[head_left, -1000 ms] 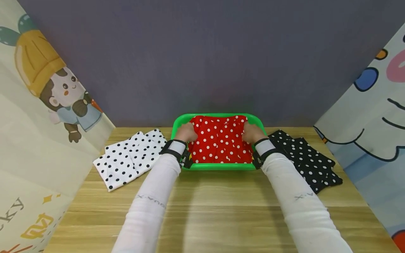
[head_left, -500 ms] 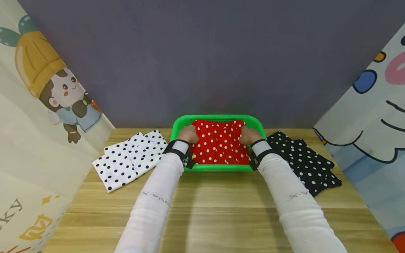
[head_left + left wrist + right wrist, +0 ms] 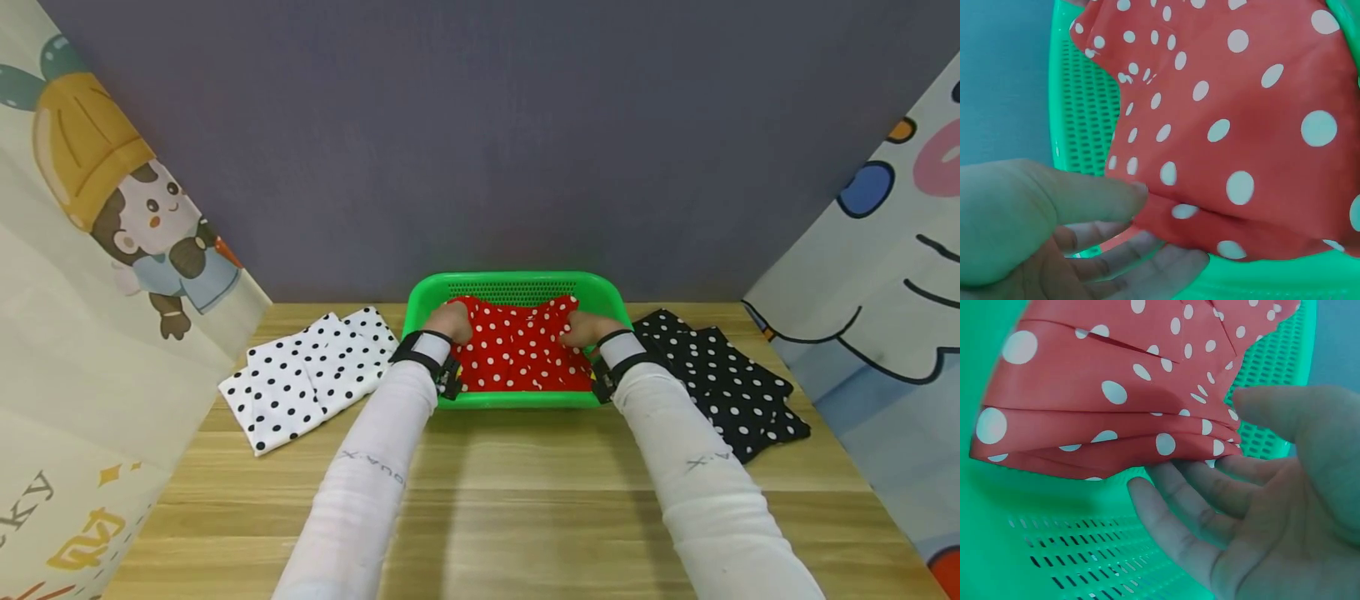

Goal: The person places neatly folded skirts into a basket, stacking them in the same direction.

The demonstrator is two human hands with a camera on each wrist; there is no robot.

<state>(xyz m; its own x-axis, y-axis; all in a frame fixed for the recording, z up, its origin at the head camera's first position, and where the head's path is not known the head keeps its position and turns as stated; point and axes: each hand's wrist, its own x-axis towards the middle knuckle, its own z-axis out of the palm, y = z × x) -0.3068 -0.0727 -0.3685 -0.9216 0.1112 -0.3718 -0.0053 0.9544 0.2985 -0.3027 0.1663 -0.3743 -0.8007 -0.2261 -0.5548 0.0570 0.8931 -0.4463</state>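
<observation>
Inside green basket [image 3: 517,401]; red cloth [image 3: 513,354]; white dots; creased, edges uneven

The wood-grain tabletop [image 3: 517,517] carries, toward its left edge, a folded white cloth [image 3: 311,375] with black dots, its layers overlapping. Toward the tabletop's right edge lies a black cloth [image 3: 738,379] with white dots, partly hidden. Behind the tabletop rises a plain dark grey wall [image 3: 495,125]. Left of the tabletop, a cream wall covering [image 3: 60,333] shows a cartoon figure [image 3: 150,208] in a yellow hat; right of it, another printed covering [image 3: 825,275] bears a blue oval [image 3: 866,190].
</observation>
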